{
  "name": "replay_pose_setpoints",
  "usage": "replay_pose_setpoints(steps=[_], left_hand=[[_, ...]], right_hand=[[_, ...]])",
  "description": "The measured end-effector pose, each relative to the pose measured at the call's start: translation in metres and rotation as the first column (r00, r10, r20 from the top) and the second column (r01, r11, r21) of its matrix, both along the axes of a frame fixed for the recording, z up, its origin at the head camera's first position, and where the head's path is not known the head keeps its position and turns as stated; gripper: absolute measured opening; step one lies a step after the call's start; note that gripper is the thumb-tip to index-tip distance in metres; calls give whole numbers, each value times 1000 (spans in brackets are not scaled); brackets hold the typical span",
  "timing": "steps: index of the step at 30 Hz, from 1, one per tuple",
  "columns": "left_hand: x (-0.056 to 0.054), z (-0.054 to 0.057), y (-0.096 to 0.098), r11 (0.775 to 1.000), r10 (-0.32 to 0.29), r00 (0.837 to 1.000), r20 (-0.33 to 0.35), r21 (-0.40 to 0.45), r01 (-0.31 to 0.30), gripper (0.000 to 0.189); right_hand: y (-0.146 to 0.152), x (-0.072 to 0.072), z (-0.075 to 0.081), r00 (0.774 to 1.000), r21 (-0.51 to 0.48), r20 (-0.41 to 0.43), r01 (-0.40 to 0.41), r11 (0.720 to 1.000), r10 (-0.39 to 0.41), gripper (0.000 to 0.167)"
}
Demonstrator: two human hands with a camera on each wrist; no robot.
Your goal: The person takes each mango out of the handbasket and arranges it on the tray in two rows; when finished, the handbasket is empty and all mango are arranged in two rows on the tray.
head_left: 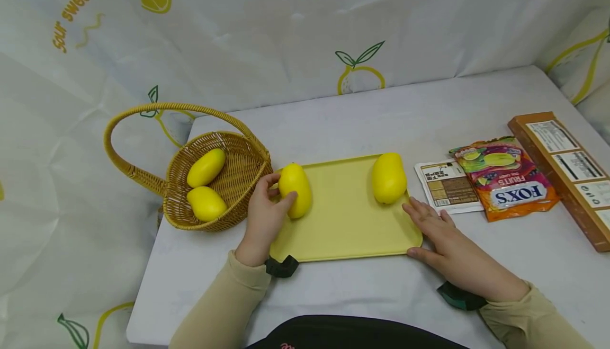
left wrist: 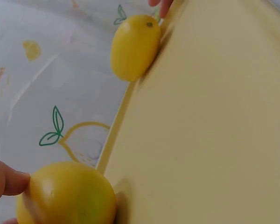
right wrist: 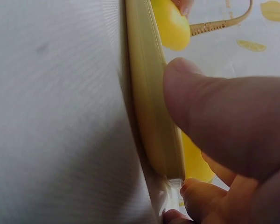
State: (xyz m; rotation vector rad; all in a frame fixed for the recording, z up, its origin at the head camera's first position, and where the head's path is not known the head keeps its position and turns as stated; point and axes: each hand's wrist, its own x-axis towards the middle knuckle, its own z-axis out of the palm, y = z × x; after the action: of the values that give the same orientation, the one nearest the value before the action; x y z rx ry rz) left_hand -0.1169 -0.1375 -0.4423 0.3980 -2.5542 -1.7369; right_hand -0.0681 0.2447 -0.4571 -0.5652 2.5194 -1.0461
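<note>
My left hand (head_left: 269, 208) grips a yellow mango (head_left: 296, 190) between thumb and fingers at the left end of a pale yellow tray (head_left: 340, 227). The left wrist view shows this mango (left wrist: 67, 193) close up, with a fingertip against its side. A second mango (head_left: 389, 178) lies at the tray's far right corner. Beside the tray's right edge is my right hand (head_left: 448, 248), its fingers extended and its thumb at the near corner. In the right wrist view the thumb (right wrist: 214, 107) lies along the tray's rim (right wrist: 154, 93).
To the left stands a wicker basket (head_left: 245, 179) with a tall arched handle, two more mangoes (head_left: 207, 186) inside. Right of the tray lie a brown-and-white packet (head_left: 448, 187), a Fox's candy bag (head_left: 507, 177) and a long brown box (head_left: 564, 174). A printed curtain hangs behind the white table.
</note>
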Motion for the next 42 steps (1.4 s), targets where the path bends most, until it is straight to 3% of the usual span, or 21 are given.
replay_pose_setpoints(steps=[9, 27, 30, 36, 42], left_hand=[[-2, 1, 1, 997, 21, 997, 68, -81, -16, 55], [3, 8, -2, 986, -14, 1000, 11, -164, 15, 57], [5, 10, -3, 985, -21, 999, 29, -172, 26, 58], [9, 23, -8, 981, -87, 989, 123, -162, 106, 69], [13, 33, -23, 967, -194, 958, 213, -122, 223, 78]], right_hand=[[1, -1, -1, 1000, -6, 4, -4, 1000, 4, 93], [3, -2, 0, 1000, -12, -20, -7, 1000, 7, 92], [3, -1, 0, 1000, -14, -21, -6, 1000, 5, 92], [2, 0, -2, 1000, -23, -17, -2, 1000, 2, 91], [0, 0, -3, 1000, -24, -11, 0, 1000, 0, 91]])
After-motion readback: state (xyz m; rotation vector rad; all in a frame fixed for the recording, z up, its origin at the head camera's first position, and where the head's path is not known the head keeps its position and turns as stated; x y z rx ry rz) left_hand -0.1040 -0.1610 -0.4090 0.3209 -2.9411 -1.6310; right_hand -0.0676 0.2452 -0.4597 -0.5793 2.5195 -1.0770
